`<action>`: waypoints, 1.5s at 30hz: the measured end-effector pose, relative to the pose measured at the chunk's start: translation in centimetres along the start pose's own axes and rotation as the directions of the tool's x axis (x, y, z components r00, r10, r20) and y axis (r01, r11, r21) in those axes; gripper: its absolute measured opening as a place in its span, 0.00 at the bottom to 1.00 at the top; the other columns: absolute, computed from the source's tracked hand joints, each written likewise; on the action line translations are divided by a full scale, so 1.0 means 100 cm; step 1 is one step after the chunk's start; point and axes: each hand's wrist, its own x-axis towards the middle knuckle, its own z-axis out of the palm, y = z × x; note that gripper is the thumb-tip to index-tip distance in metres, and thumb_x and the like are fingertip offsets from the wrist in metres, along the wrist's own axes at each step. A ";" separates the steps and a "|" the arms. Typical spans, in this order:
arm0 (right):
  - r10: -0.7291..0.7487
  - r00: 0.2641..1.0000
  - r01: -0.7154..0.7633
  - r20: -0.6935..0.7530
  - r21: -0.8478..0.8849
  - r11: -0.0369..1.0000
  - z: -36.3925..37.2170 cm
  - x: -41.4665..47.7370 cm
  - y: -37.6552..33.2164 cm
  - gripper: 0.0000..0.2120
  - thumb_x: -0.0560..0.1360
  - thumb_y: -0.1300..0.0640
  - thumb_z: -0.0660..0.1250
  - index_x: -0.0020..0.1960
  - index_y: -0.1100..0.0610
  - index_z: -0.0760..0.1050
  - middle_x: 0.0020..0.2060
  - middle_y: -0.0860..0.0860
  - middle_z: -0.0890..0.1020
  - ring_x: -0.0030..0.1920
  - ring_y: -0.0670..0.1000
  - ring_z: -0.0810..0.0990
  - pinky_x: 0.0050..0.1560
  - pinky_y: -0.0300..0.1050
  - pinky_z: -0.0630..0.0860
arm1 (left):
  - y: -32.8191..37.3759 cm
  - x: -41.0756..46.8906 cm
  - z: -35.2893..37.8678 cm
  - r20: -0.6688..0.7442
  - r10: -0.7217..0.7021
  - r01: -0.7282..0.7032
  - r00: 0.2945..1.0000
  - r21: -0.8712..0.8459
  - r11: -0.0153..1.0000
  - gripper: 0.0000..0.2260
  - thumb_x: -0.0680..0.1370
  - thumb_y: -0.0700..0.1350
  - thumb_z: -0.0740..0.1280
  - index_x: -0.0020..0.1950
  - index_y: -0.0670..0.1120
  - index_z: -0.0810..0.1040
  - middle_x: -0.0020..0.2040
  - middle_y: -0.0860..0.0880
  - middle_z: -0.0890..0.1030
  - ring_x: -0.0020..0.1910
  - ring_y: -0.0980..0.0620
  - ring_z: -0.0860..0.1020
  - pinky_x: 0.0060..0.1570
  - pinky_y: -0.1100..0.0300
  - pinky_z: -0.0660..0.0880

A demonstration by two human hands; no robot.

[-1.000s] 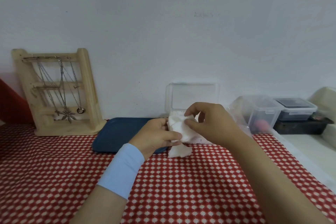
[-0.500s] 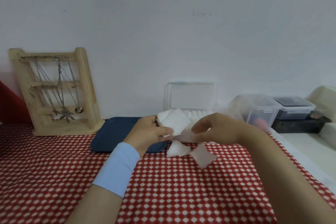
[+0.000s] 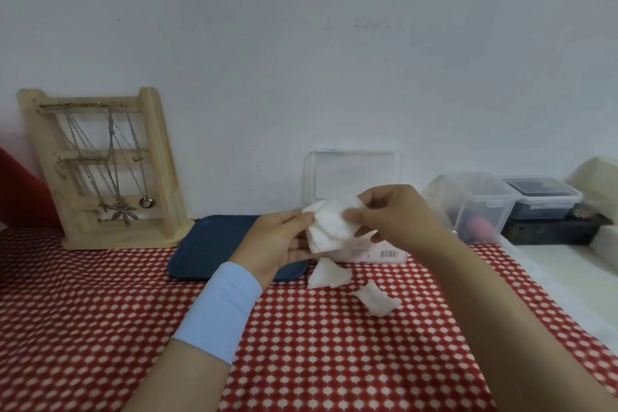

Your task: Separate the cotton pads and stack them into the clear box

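A small bunch of white cotton pads (image 3: 329,226) is held in the air in front of the clear box (image 3: 381,252), whose lid (image 3: 354,174) stands open against the wall. My left hand (image 3: 281,244) grips the bunch from the left and below. My right hand (image 3: 391,214) pinches its right edge with thumb and fingers. Two separated pads lie on the red checked cloth: one (image 3: 327,274) just below the bunch, another (image 3: 378,301) to its right. The box's inside is hidden behind my hands.
A dark blue tray (image 3: 214,244) lies left of the box, under my left wrist. A wooden necklace stand (image 3: 100,170) stands at the back left. Clear lidded containers (image 3: 485,204) and a dark box (image 3: 548,231) sit at the right, beside a white ledge (image 3: 568,271).
My right hand let a pad fall onto the cloth, then rose back to the bunch and pinches its right edge again. My left hand kept holding the bunch.
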 end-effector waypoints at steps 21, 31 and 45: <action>-0.115 0.992 0.126 0.058 -0.253 0.959 0.007 -0.003 -0.001 0.13 0.71 0.49 0.78 0.53 0.42 0.80 0.47 0.40 0.81 0.40 0.41 0.82 0.35 0.32 0.72 | 0.004 -0.004 0.010 0.125 -0.058 0.049 0.990 0.078 0.996 0.17 0.80 0.50 0.69 0.64 0.42 0.79 0.54 0.43 0.87 0.53 0.45 0.86 0.54 0.48 0.82; 0.076 0.979 0.004 0.192 -0.385 0.923 -0.006 -0.001 0.004 0.07 0.80 0.51 0.67 0.52 0.52 0.83 0.41 0.45 0.87 0.33 0.46 0.85 0.34 0.37 0.76 | -0.003 0.000 0.002 0.079 -0.019 -0.012 0.997 0.375 0.927 0.20 0.73 0.36 0.77 0.62 0.46 0.79 0.55 0.50 0.86 0.52 0.53 0.85 0.48 0.59 0.83; 0.358 0.815 0.108 0.455 -0.727 0.678 0.001 -0.010 0.013 0.06 0.71 0.50 0.77 0.48 0.44 0.83 0.47 0.39 0.82 0.51 0.43 0.79 0.58 0.44 0.76 | -0.003 0.003 -0.002 -0.047 -0.053 0.058 0.997 0.098 0.994 0.04 0.81 0.39 0.68 0.54 0.43 0.81 0.55 0.43 0.85 0.54 0.47 0.84 0.43 0.57 0.83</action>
